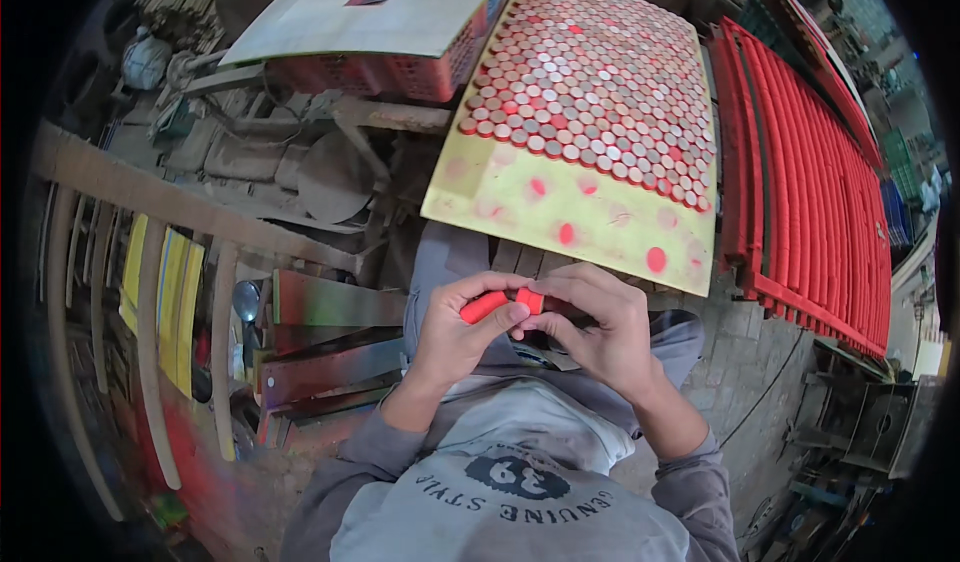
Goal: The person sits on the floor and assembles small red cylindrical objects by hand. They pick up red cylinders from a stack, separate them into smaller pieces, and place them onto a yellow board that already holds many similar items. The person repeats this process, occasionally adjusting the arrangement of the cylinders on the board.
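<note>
Our two hands meet just above the lap, fingertips drawn together over a small bit of red. The left hand (450, 329) pinches a longer red piece (484, 308) between thumb and forefinger, its thumb tip reaching a short red piece (531, 301) beside it. The right hand (610, 312) curls in from the other side, fingers bent close to that short piece; we cannot tell whether they grip it or only steady it. Beyond the hands lies a yellow board (612, 244), packed over its far part with small round pieces (600, 87), pale on top and red at the side; its near strip carries red marks (567, 234).

What could go wrong, as we judge it, is a slip: the red pieces look rounded and are held by the fingertips alone, so a loose pinch could drop one into the lap or onto the floor (735, 377). A knock to the board is the other risk — its near edge sits close to the knees, and a jolt could shift the tightly set rows. If the red coating is soft, it might also rub off on skin.

Much is hidden. The fingers cover the undersides of both pieces, and we cannot say whether these are joined or separate. The board's support is mostly out of sight, and the farthest round pieces are too small to tell apart cleanly.
</note>
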### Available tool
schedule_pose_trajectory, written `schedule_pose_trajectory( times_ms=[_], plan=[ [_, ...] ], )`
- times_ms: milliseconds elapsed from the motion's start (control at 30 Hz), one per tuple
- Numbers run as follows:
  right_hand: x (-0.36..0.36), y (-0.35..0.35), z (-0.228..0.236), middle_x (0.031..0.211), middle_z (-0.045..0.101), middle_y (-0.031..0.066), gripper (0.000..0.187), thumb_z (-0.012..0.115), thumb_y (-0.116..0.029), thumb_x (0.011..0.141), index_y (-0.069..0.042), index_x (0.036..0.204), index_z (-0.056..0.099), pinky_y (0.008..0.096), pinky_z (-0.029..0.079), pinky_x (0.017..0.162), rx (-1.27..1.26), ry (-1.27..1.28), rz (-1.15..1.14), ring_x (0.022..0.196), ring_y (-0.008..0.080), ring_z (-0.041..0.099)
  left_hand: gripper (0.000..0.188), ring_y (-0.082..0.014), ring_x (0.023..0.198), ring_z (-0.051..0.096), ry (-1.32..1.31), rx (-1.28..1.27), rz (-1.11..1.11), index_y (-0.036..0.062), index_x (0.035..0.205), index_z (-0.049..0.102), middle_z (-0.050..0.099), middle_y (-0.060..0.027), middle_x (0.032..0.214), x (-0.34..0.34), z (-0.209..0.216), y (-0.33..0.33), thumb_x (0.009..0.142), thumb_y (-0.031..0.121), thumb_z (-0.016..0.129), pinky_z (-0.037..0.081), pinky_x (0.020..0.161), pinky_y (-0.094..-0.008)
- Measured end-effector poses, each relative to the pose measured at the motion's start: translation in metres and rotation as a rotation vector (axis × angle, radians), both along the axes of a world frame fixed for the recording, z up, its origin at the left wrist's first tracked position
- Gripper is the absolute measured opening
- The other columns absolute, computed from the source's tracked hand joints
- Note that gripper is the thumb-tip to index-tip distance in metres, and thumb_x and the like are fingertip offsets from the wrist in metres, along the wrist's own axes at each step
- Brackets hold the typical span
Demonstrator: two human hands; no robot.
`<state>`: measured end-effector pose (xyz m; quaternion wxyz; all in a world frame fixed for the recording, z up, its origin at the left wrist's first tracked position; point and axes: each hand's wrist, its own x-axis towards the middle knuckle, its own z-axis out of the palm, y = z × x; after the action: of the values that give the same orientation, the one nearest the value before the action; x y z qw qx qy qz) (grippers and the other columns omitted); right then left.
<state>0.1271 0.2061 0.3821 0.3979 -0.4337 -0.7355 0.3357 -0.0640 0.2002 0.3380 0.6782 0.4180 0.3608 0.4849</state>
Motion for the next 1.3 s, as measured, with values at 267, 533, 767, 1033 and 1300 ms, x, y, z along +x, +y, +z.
schedule_pose_trajectory(
  times_ms=[267,533,767,1033,1300],
  plan=[
    [-0.031,0.027,0.012,0.081,0.07,0.0072,0.017,0.073,0.001,0.087,0.006,0.103,0.072,0.0245,0.053,0.062,-0.598,0.23,0.093,0.068,0.0072,0.063,0.026,-0.0113,0.073,0.06,-0.138,-0.171,-0.035,-0.0069,0.115,0.069,0.069,-0.0088,0.091,-0.046,-0.006,0.016,0.096,0.012,0.069,0.052,0.067,-0.0248],
    [-0.058,0.108,-0.032,0.083,0.07,0.0188,0.016,0.075,-0.004,0.08,0.007,0.091,0.068,0.0359,0.056,0.068,-0.068,-0.208,-0.179,0.072,0.0298,0.07,0.026,-0.013,0.079,0.064,0.156,0.119,0.234,-0.0026,0.115,0.067,0.071,-0.0104,0.106,-0.059,-0.012,0.06,0.09,0.003,0.072,0.054,0.076,-0.0271],
    [-0.084,0.143,-0.065,0.079,0.066,0.022,0.013,0.071,-0.001,0.08,0.006,0.081,0.06,0.0447,0.052,0.068,0.075,-0.252,-0.341,0.072,0.0377,0.067,0.028,-0.0138,0.079,0.069,0.736,0.404,0.352,-0.001,0.106,0.07,0.074,-0.0099,0.093,-0.055,-0.034,0.138,0.081,0.006,0.08,0.055,0.076,-0.029],
    [-0.087,0.152,-0.074,0.075,0.063,0.0194,0.017,0.073,0.0,0.079,0.006,0.08,0.058,0.0436,0.05,0.064,0.125,-0.127,-0.457,0.069,0.0359,0.063,0.029,-0.0196,0.081,0.072,0.879,0.468,0.397,0.0,0.101,0.071,0.074,-0.0137,0.088,-0.049,-0.035,0.155,0.076,0.009,0.083,0.056,0.077,-0.0329],
    [-0.089,0.159,-0.077,0.078,0.063,0.0194,0.018,0.074,-0.001,0.079,0.005,0.079,0.057,0.0432,0.05,0.065,0.109,-0.137,-0.472,0.071,0.0355,0.063,0.03,-0.0186,0.081,0.073,0.823,0.473,0.438,0.0001,0.102,0.071,0.074,-0.0142,0.09,-0.044,-0.039,0.156,0.077,0.01,0.082,0.056,0.077,-0.033]
  ],
)
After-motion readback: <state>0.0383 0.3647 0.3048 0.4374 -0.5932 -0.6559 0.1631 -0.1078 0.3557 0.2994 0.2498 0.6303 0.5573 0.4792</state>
